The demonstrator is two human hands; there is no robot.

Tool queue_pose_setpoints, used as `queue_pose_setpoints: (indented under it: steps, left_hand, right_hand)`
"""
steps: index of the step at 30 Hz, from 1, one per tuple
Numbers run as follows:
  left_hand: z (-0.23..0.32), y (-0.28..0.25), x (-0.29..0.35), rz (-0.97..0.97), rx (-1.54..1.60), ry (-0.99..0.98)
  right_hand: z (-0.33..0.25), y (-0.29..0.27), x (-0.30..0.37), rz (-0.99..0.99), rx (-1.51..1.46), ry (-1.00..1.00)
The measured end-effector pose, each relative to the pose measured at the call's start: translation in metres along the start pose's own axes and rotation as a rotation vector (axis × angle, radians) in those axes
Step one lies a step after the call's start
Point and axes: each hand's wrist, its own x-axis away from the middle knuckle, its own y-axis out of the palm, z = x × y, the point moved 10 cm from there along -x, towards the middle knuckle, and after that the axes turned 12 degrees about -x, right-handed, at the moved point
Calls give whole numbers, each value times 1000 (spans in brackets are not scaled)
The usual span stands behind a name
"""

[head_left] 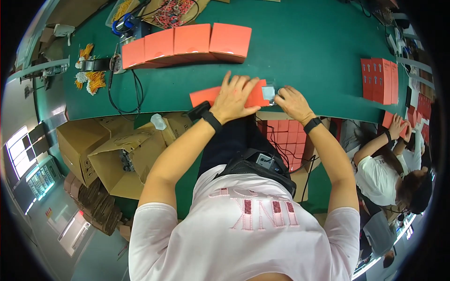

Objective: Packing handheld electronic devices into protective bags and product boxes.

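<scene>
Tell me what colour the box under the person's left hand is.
The box is orange-red; it shows best in the head view.

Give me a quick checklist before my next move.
1. Left hand on the box: ok, fingers spread across it.
2. Right hand near the box's right end: ok.
3. Right hand's grip: cannot tell, fingertips partly hidden.
4. Nothing projecting from that end: not ok, a pale piece sticks out.
5. Row of four boxes apart from both hands: ok, beyond them.
6. Box contents: cannot tell.
</scene>
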Motion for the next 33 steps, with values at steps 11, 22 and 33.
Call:
queue_pose_setpoints:
  steps: [11, 22, 33]
  left_hand:
    - [3, 8, -19, 45, 267, -5]
    - [10, 13, -10, 51, 428, 26]
    - [-7, 7, 5, -17, 61, -56]
  right_hand:
    - [16, -27, 40, 124, -68, 377]
    - [17, -20, -2, -36, 68, 429]
    - [30, -14, 10, 185, -158, 498]
